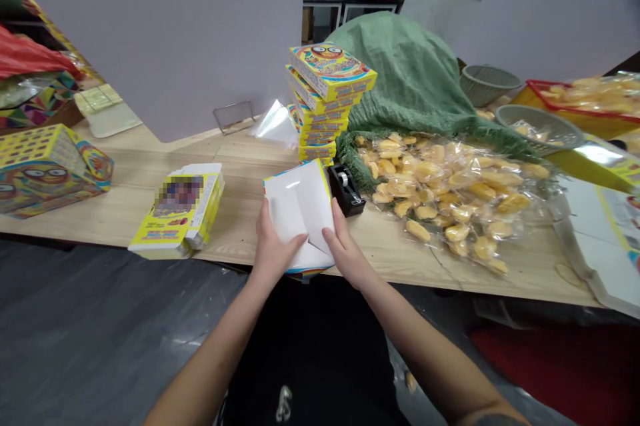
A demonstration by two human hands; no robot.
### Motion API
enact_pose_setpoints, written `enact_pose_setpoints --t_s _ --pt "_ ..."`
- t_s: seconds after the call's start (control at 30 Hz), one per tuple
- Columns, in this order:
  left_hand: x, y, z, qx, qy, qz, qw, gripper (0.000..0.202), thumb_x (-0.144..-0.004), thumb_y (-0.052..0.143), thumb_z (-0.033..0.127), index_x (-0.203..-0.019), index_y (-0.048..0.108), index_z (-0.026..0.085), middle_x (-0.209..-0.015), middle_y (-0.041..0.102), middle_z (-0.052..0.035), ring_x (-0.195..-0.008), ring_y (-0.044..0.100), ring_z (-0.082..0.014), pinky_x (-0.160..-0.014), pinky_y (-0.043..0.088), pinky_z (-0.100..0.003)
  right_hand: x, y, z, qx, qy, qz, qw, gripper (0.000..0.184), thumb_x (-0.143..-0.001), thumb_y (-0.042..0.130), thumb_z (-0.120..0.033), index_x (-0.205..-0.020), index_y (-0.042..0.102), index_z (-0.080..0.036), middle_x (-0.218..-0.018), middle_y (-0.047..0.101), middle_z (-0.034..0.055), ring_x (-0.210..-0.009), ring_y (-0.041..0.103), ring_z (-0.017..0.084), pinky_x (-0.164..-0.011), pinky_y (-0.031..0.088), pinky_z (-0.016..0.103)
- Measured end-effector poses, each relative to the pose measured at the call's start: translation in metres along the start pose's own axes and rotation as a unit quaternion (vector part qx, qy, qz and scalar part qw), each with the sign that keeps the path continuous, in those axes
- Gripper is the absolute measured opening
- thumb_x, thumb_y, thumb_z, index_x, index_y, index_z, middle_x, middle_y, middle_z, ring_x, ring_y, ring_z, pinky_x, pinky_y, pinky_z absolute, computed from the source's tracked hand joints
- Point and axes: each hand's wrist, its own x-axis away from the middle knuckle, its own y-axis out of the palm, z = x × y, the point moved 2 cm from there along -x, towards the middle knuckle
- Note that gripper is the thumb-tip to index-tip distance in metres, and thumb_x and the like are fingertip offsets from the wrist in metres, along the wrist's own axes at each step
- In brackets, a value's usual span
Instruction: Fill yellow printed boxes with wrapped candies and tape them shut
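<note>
Over the wooden table [235,213], left hand [273,256] and right hand [349,254] grip a folded white-lined carton [297,206] with spread fingers [300,238].

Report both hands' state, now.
Left hand: closed, fingers holding a white-lined cardboard box.
Right hand: closed, holding the same box.

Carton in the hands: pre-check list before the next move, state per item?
1. Grip on the carton: ok, left hand and right hand both on it.
2. Carton flaps closed: not ok, white inner side showing, flaps apart.
3. Black tape dispenser at hand: ok, beside the carton on the table.
4. Tape end free on the dispenser: cannot tell, too small.
5. Stack of printed boxes squared: not ok, boxes sit staggered.
</note>
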Motion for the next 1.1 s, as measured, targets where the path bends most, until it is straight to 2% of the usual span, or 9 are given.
enact_pose_setpoints --t_s 0.27,0.43,0.57,0.67,0.77,0.87,0.93,1.0,1.1 --pt "-0.009 -0.006 0.008 0.067 -0.037 0.029 0.997 0.11 -0.061 0.08 0.035 -0.147 0.013 0.022 -0.154 0.021 -0.0142 -0.142 0.022 -0.0302 -0.117 0.02 -0.047 0.004 0.002 -0.014 0.02 -0.042 0.015 0.999 0.073 -0.092 0.041 -0.044 -0.152 0.003 -0.025 -0.16 -0.001 -0.0002 -0.146 -0.001 0.02 -0.119 0.002 0.045" --pt "-0.006 -0.026 0.015 0.291 -0.149 -0.142 0.934 0.074 -0.074 0.068 0.047 -0.135 0.038 0.017 -0.133 0.054 -0.0169 -0.114 0.058 -0.0316 -0.093 0.051 -0.044 0.008 -0.004 -0.014 -0.073 -0.044 0.027 0.996 0.067 -0.096 0.031 -0.047 -0.152 0.001 -0.027 -0.159 0.0 -0.0026 -0.146 0.004 0.018 -0.12 0.011 0.043" --pt "0.008 -0.052 0.042 0.15 -0.012 -0.138 0.979 0.062 -0.071 0.074 0.039 -0.125 0.049 0.022 -0.12 0.063 -0.0085 -0.104 0.062 -0.0272 -0.087 0.053 -0.039 0.017 0.003 0.005 -0.081 -0.02 -0.024 0.996 0.068 -0.094 0.042 -0.044 -0.151 0.01 -0.029 -0.159 0.013 0.0033 -0.144 0.019 0.023 -0.116 0.024 0.048" --pt "0.025 -0.042 0.048 -0.096 0.13 -0.16 0.974 0.042 -0.08 0.065 0.027 -0.121 0.054 0.029 -0.108 0.066 -0.0037 -0.097 0.064 -0.0234 -0.087 0.051 -0.038 0.029 0.001 0.036 -0.05 0.024 -0.048 0.997 0.053 -0.089 0.05 -0.039 -0.139 0.039 -0.026 -0.14 0.048 0.0111 -0.126 0.049 0.027 -0.1 0.044 0.051" --pt "0.037 -0.01 0.025 -0.262 0.19 -0.22 0.92 0.042 -0.087 0.049 0.013 -0.125 0.053 0.029 -0.102 0.067 -0.007 -0.091 0.065 -0.0243 -0.082 0.051 -0.039 0.045 -0.025 0.055 -0.006 0.043 0.123 0.991 0.032 -0.087 0.051 -0.035 -0.116 0.055 -0.02 -0.104 0.064 0.0108 -0.096 0.063 0.026 -0.082 0.054 0.049" --pt "0.044 0.018 -0.004 -0.313 0.203 -0.265 0.889 0.047 -0.084 0.046 0.005 -0.128 0.052 0.022 -0.106 0.066 -0.0135 -0.099 0.064 -0.0292 -0.084 0.05 -0.043 0.059 -0.054 0.039 0.063 -0.043 0.339 0.938 0.025 -0.088 0.049 -0.028 -0.111 0.055 -0.02 -0.098 0.061 0.0093 -0.088 0.061 0.023 -0.079 0.054 0.047" --pt "0.048 0.025 -0.012 -0.308 0.229 -0.278 0.88 0.048 -0.082 0.053 0.009 -0.129 0.05 0.02 -0.118 0.062 -0.0158 -0.112 0.058 -0.0319 -0.091 0.047 -0.046 0.057 -0.054 0.014 0.138 -0.133 0.278 0.941 0.025 -0.089 0.047 -0.022 -0.112 0.058 -0.023 -0.101 0.062 0.0093 -0.093 0.061 0.024 -0.085 0.052 0.048" --pt "0.053 0.019 -0.011 -0.28 0.283 -0.247 0.884 0.045 -0.082 0.061 0.017 -0.125 0.051 0.022 -0.124 0.058 -0.0129 -0.118 0.054 -0.0294 -0.097 0.044 -0.043 0.043 -0.035 -0.007 0.212 -0.181 0.08 0.957 0.031 -0.089 0.044 -0.018 -0.115 0.06 -0.024 -0.109 0.064 0.0103 -0.104 0.06 0.026 -0.092 0.049 0.049" --pt "0.053 -0.014 -0.003 -0.246 0.299 -0.008 0.922 0.04 -0.081 0.065 0.025 -0.117 0.05 0.024 -0.116 0.057 -0.0099 -0.114 0.052 -0.0262 -0.097 0.043 -0.042 0.014 0.003 -0.013 0.303 -0.139 -0.127 0.934 0.039 -0.087 0.048 -0.022 -0.124 0.058 -0.018 -0.129 0.057 0.0167 -0.123 0.05 0.035 -0.098 0.044 0.057"
